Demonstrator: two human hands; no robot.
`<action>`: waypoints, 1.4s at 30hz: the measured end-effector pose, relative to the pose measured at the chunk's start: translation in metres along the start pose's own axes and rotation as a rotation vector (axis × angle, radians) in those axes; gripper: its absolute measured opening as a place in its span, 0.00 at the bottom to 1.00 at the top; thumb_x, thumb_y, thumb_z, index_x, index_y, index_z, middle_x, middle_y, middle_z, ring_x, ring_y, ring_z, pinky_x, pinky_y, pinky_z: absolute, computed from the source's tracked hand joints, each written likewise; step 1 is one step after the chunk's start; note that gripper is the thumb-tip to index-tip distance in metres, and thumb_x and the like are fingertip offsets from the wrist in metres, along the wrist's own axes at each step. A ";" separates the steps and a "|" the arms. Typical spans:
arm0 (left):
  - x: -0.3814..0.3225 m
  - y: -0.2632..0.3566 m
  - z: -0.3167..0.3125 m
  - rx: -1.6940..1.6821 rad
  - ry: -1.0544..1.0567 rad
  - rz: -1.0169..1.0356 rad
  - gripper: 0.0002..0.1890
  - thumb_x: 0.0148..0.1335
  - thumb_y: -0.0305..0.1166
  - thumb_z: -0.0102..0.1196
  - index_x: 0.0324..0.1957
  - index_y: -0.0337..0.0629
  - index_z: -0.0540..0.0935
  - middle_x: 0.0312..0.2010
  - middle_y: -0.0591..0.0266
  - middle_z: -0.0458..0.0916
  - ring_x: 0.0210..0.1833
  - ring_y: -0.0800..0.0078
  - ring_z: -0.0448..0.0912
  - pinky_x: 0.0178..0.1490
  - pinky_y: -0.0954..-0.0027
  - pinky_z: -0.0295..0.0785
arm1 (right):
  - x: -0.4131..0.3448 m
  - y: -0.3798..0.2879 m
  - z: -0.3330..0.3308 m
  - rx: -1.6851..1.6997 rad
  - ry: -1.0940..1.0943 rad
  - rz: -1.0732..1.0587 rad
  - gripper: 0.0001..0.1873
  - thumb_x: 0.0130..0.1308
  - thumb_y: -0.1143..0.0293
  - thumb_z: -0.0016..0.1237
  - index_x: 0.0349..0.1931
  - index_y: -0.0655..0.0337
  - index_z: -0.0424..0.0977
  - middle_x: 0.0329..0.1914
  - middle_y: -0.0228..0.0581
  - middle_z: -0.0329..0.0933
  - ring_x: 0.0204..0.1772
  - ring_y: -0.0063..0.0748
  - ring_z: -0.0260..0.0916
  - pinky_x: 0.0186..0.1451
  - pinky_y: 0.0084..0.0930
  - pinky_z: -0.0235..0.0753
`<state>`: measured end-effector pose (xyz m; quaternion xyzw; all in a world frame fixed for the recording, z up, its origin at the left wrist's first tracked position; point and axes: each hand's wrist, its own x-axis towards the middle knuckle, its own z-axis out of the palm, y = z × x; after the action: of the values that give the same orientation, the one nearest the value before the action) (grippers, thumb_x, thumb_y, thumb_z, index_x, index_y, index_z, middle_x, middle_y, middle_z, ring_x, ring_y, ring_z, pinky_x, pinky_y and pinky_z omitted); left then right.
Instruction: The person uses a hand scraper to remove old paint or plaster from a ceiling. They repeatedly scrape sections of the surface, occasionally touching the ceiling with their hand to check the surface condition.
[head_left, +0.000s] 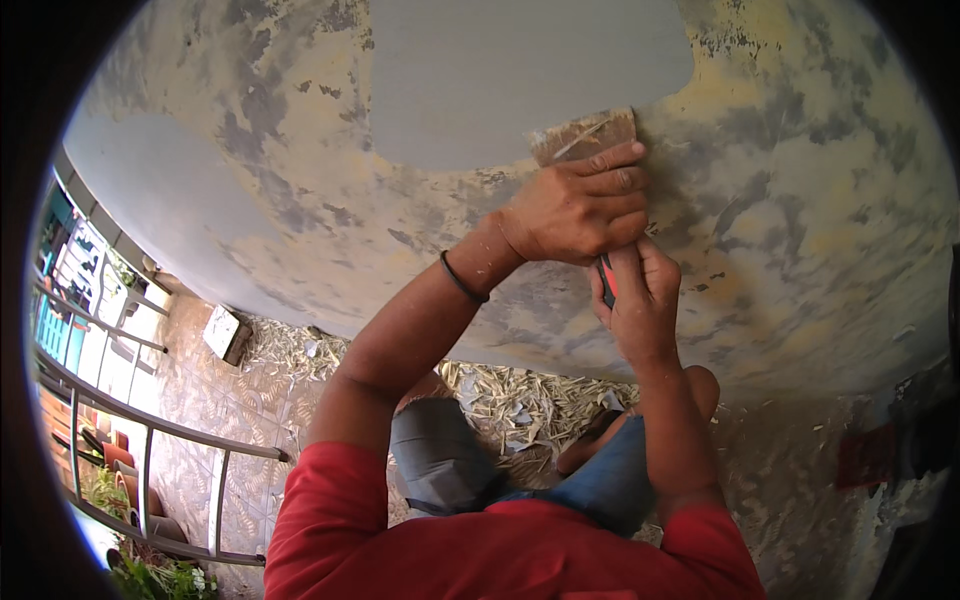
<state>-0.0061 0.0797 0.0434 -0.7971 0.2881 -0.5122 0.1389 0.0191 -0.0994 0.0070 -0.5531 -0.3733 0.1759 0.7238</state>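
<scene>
A wide scraper blade (589, 139), dusty and flecked with paint, lies against the wall (450, 217) at the lower rim of a smooth grey patch (517, 82). My left hand (585, 206) is wrapped over the scraper's neck, with its fingers reaching onto the blade. Just below, my right hand (646, 296) grips the red and black handle (607, 281). Around the patch the wall is mottled yellow and grey. Part of the handle is hidden by both hands.
Paint flakes (532, 405) litter the tiled floor along the wall's foot, around my legs. A metal ladder (187, 431) lies or leans at the left, near potted plants (135, 487). A white-topped block (223, 334) sits by the wall. Dark objects (915, 442) stand at right.
</scene>
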 end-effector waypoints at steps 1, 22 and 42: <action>0.004 -0.008 -0.011 0.005 -0.004 0.009 0.09 0.46 0.34 0.65 0.29 0.47 0.80 0.39 0.66 0.87 0.59 0.66 0.86 0.80 0.53 0.73 | 0.003 -0.004 0.009 0.046 -0.007 -0.004 0.19 0.86 0.59 0.47 0.36 0.65 0.72 0.23 0.28 0.68 0.23 0.16 0.64 0.22 0.22 0.63; -0.010 0.023 0.005 -0.056 0.175 -0.058 0.11 0.42 0.34 0.65 0.26 0.47 0.76 0.36 0.65 0.85 0.54 0.65 0.87 0.78 0.48 0.74 | -0.024 -0.023 0.003 -0.254 0.007 0.025 0.19 0.87 0.61 0.44 0.36 0.65 0.72 0.22 0.27 0.67 0.24 0.15 0.60 0.24 0.22 0.61; -0.069 0.027 -0.024 -0.171 -0.035 -0.038 0.10 0.42 0.32 0.64 0.25 0.47 0.75 0.32 0.69 0.82 0.55 0.65 0.87 0.80 0.49 0.74 | -0.043 0.050 0.057 0.083 0.066 0.089 0.16 0.87 0.63 0.45 0.38 0.64 0.71 0.23 0.26 0.67 0.24 0.15 0.63 0.25 0.20 0.63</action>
<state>-0.0574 0.1013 -0.0114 -0.8200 0.3132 -0.4745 0.0658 -0.0431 -0.0741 -0.0482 -0.5443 -0.3166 0.2051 0.7493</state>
